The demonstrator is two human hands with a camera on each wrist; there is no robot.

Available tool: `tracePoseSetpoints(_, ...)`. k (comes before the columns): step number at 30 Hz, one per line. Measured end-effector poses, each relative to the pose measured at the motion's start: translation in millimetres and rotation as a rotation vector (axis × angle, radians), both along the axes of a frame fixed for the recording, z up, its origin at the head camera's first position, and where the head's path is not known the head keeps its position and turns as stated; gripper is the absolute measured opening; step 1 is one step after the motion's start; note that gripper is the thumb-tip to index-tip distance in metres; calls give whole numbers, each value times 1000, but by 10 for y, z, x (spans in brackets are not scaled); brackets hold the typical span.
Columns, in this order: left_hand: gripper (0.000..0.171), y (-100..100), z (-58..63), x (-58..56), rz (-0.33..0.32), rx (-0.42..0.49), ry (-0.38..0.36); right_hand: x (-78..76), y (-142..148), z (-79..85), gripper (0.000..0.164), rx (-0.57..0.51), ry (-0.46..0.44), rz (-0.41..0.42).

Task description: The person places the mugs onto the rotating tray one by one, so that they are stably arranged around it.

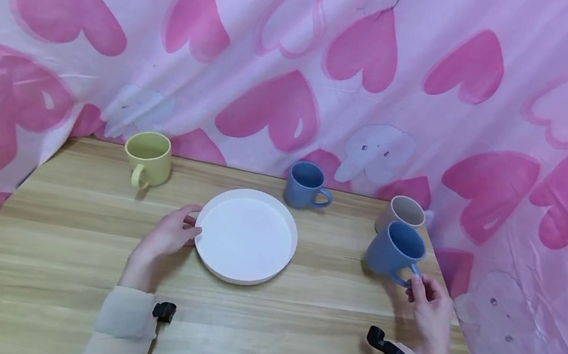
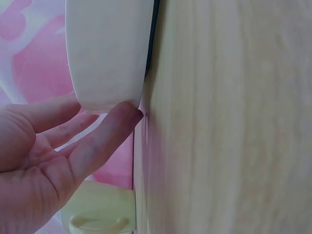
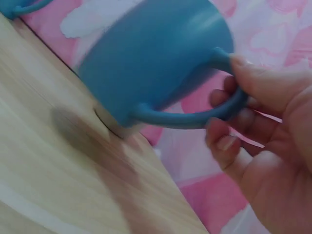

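Observation:
My left hand grips the left edge of a round white tray with a low rim. In the left wrist view its fingers touch the side wall and lower edge of the tray. At the right, my right hand pinches the handle of a blue mug between thumb and fingers. The mug is raised off the tabletop and tilted; its shadow falls on the wood in the right wrist view. Just behind this mug, partly hidden by it, stands a pale beige mug.
A second blue mug stands behind the tray, handle to the right. At the back left is a yellow-green mug, handle toward me. A pink heart-patterned cloth hangs along the back and sides of the wooden table.

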State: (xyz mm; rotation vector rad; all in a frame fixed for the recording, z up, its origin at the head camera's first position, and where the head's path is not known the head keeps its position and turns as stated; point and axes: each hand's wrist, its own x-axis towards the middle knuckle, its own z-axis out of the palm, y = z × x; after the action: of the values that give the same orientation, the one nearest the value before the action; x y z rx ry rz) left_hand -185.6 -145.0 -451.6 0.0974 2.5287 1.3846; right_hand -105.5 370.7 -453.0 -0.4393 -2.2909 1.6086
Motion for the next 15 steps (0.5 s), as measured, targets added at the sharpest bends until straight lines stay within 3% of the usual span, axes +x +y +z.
tracePoseSetpoints(4,54,-21,19,8,-7,-13,7,-91,-118,58,18,-35,83,-18)
tracePoseSetpoints(10,50,5,26,11,-5,18,27,-136,-390,276,20,-21,139,37)
tracePoseSetpoints(15,49,16,12,24,-1,15,19,-282,-524,214,17,-40,194,114)
